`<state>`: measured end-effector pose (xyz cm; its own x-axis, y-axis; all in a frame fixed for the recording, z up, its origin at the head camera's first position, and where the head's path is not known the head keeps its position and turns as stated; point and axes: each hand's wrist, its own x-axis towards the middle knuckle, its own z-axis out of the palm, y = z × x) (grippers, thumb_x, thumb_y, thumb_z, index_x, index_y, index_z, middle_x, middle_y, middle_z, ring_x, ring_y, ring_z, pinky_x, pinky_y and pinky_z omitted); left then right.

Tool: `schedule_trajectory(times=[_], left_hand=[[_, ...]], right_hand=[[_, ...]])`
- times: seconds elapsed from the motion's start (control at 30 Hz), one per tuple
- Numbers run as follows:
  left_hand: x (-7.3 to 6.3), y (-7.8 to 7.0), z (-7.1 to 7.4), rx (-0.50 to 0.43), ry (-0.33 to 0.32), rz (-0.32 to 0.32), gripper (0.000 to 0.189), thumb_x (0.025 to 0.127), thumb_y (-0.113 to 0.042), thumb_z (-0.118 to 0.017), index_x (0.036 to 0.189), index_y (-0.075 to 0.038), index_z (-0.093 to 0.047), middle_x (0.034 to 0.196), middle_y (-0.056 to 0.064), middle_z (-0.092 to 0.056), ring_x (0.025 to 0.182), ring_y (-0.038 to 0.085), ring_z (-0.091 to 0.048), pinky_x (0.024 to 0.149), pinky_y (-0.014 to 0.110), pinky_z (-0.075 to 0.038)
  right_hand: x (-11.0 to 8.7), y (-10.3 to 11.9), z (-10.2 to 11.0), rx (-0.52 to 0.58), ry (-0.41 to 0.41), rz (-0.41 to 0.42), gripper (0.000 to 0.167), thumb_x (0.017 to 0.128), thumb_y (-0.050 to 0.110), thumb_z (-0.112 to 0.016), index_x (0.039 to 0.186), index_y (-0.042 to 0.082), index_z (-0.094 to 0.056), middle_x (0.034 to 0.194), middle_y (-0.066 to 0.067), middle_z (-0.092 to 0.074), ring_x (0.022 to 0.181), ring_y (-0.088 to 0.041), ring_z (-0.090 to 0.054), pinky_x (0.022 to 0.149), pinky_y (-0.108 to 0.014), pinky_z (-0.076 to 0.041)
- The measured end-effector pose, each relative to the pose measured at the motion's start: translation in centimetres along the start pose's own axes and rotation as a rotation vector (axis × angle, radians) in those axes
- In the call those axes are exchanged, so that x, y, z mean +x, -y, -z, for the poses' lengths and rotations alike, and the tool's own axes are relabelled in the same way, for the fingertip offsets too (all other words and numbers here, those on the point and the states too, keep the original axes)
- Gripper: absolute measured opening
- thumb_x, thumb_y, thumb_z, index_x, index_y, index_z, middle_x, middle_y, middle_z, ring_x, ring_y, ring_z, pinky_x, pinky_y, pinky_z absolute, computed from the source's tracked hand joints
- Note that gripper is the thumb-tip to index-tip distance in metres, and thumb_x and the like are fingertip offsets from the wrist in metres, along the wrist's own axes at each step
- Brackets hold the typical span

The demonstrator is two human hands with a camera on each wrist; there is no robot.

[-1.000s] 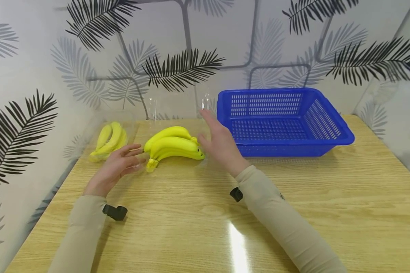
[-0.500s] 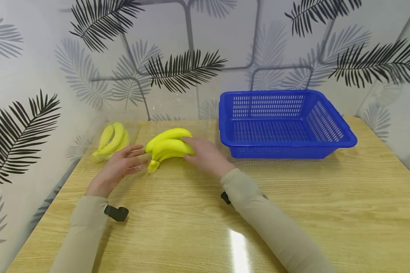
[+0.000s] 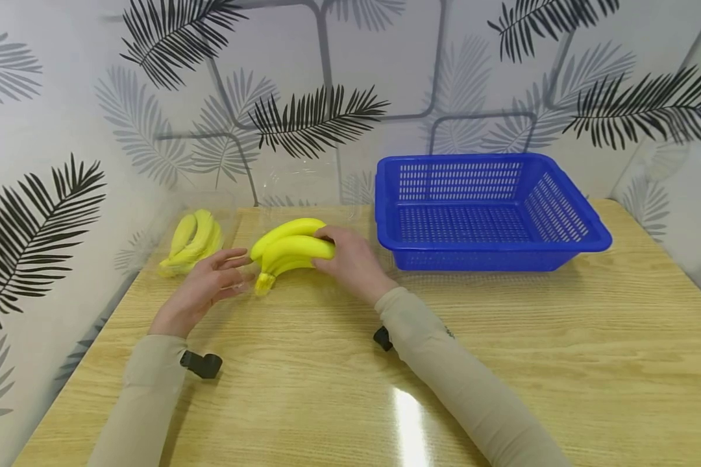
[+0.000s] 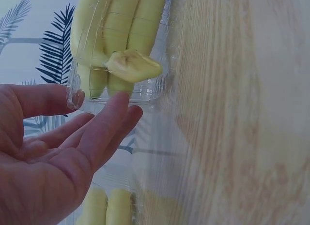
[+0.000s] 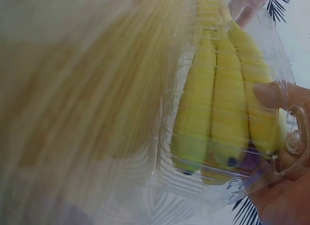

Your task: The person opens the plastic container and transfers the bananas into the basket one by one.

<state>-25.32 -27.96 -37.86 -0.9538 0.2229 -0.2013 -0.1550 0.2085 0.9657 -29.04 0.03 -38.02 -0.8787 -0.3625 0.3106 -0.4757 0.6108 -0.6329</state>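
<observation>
A bunch of yellow bananas (image 3: 292, 248) lies in a clear plastic box, whose raised lid (image 3: 309, 178) stands behind it. My right hand (image 3: 353, 263) grips the right end of the bunch, with fingers over the top and thumb at the near side. Through the clear wall in the right wrist view, a digit (image 5: 266, 94) rests against a banana (image 5: 227, 109). Fairly straight, the fingers of my left hand (image 3: 204, 285) touch the box's left edge. The left wrist view shows them at its clear corner (image 4: 75, 97), just below the banana stem (image 4: 133, 65).
To the left, another clear box holds a second bunch of bananas (image 3: 194, 241), partly behind my left hand. A blue plastic basket (image 3: 493, 248) with slotted walls stands at the right. Everything sits on a wooden table (image 3: 304, 370) against a leaf-patterned wall (image 3: 350, 58).
My right hand has come down and left from the raised lid onto the bananas' right end and now grips them. My left hand has stayed at the box's left edge.
</observation>
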Motion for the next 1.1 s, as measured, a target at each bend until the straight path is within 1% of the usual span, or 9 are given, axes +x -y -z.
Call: schedule_trajectory(times=[0.1,0.2,0.4,0.47,0.6,0.7,0.87,0.97,1.1], left_hand=[[0.0,-0.1,-0.1,-0.007,0.001,-0.001,0.062,0.1,-0.004,-0.049,0.155,-0.004,-0.021,0.156,0.017,-0.029,0.135,0.037,-0.041,0.094,0.027,-0.051],[0.1,-0.2,-0.2,-0.008,-0.002,0.002,0.062,0.1,-0.004,-0.049,0.155,-0.004,-0.022,0.156,0.017,-0.029,0.135,0.036,-0.041,0.094,0.028,-0.051],[0.1,-0.4,-0.3,0.005,-0.022,0.007,0.064,0.099,-0.008,-0.054,0.155,-0.004,-0.023,0.155,0.016,-0.032,0.126,0.026,-0.05,0.095,0.029,-0.051],[0.0,-0.4,-0.3,-0.002,-0.023,0.007,0.064,0.1,-0.009,-0.055,0.155,-0.004,-0.023,0.154,0.018,-0.033,0.127,0.028,-0.05,0.095,0.029,-0.051],[0.0,-0.4,-0.3,-0.01,-0.029,0.016,0.06,0.1,-0.008,-0.055,0.153,-0.004,-0.027,0.151,0.018,-0.037,0.131,0.034,-0.046,0.093,0.028,-0.052],[0.1,-0.4,-0.4,-0.002,-0.034,0.018,0.059,0.099,-0.005,-0.052,0.153,-0.005,-0.028,0.151,0.018,-0.038,0.131,0.035,-0.045,0.091,0.027,-0.053],[0.0,-0.4,-0.5,0.007,-0.021,-0.004,0.062,0.099,-0.001,-0.047,0.155,-0.002,-0.022,0.155,0.02,-0.031,0.132,0.038,-0.043,0.094,0.028,-0.051],[-0.1,-0.4,-0.5,0.006,-0.012,-0.005,0.062,0.099,-0.002,-0.048,0.155,-0.002,-0.02,0.156,0.019,-0.03,0.132,0.038,-0.043,0.095,0.029,-0.051],[-0.2,-0.4,-0.4,0.019,-0.015,0.0,0.062,0.1,-0.004,-0.05,0.155,-0.003,-0.021,0.155,0.017,-0.032,0.131,0.036,-0.046,0.095,0.028,-0.051]], right_hand=[[0.0,-0.1,0.0,0.049,-0.025,-0.012,0.041,0.086,0.021,-0.076,0.124,0.01,-0.063,0.118,-0.003,-0.066,0.099,-0.014,-0.058,0.088,-0.029,-0.049],[0.0,0.0,0.2,0.097,-0.042,-0.032,0.04,0.088,0.021,-0.075,0.125,0.011,-0.062,0.12,-0.002,-0.065,0.097,-0.013,-0.057,0.085,-0.029,-0.049],[-0.1,0.7,1.4,0.193,-0.082,-0.061,0.037,0.09,0.025,-0.073,0.124,0.017,-0.061,0.116,0.001,-0.064,0.091,-0.014,-0.057,0.079,-0.03,-0.05],[-0.1,1.0,1.9,0.218,-0.094,-0.054,0.036,0.09,0.026,-0.073,0.123,0.018,-0.061,0.114,0.002,-0.064,0.091,-0.013,-0.057,0.078,-0.029,-0.05],[-0.4,1.9,3.2,0.246,-0.114,-0.032,0.037,0.089,0.027,-0.074,0.123,0.019,-0.062,0.114,0.003,-0.064,0.092,-0.011,-0.058,0.078,-0.029,-0.051],[-0.7,2.4,4.7,0.265,-0.148,-0.017,0.037,0.088,0.025,-0.075,0.122,0.018,-0.064,0.111,0.004,-0.064,0.093,-0.01,-0.058,0.079,-0.028,-0.051],[-1.3,2.2,8.1,0.269,-0.236,0.014,0.038,0.086,0.019,-0.077,0.121,0.013,-0.066,0.108,0.0,-0.065,0.094,-0.012,-0.058,0.081,-0.027,-0.052],[-1.9,1.5,10.6,0.245,-0.281,0.016,0.038,0.086,0.017,-0.077,0.122,0.011,-0.065,0.111,-0.003,-0.066,0.096,-0.014,-0.059,0.081,-0.03,-0.054],[-3.0,-0.5,13.9,0.21,-0.329,-0.026,0.039,0.088,0.02,-0.076,0.124,0.013,-0.065,0.113,-0.002,-0.065,0.096,-0.015,-0.058,0.079,-0.033,-0.054]])
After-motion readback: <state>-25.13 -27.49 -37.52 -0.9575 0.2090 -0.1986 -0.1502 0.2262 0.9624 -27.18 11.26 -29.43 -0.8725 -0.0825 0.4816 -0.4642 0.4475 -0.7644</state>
